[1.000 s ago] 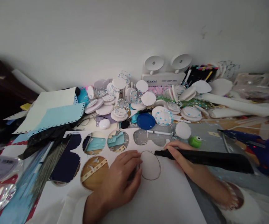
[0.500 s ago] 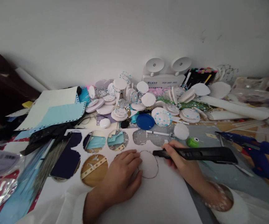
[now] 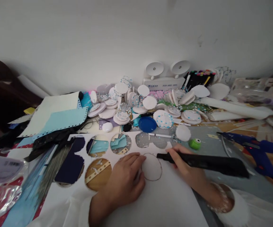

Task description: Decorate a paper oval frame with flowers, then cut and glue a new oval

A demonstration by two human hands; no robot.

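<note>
A white foam-like sheet point(image 3: 174, 198) with several round holes lies in front of me. On it is a circle outline point(image 3: 151, 167), dark along its edge. My left hand point(image 3: 127, 179) rests flat on the sheet, its fingers stretched to the left edge of that circle. Held in my right hand point(image 3: 186, 167) is a black utility knife point(image 3: 207, 162). Its front end is at the circle's upper right edge, with the handle pointing right; I cannot make out the blade.
Behind the sheet are piled several white discs point(image 3: 150, 102), some with blue beaded strands, and a blue round lid point(image 3: 147, 124). A blue glue gun point(image 3: 252, 143) lies at right, near a green toy point(image 3: 194, 143). Thin wires point(image 3: 52, 170) and coloured sheets point(image 3: 62, 118) are at left.
The knife's rear end has swung slightly down and to the right in my right hand, its front end staying by the circle. My left hand keeps its place; the camera view has shifted a little.
</note>
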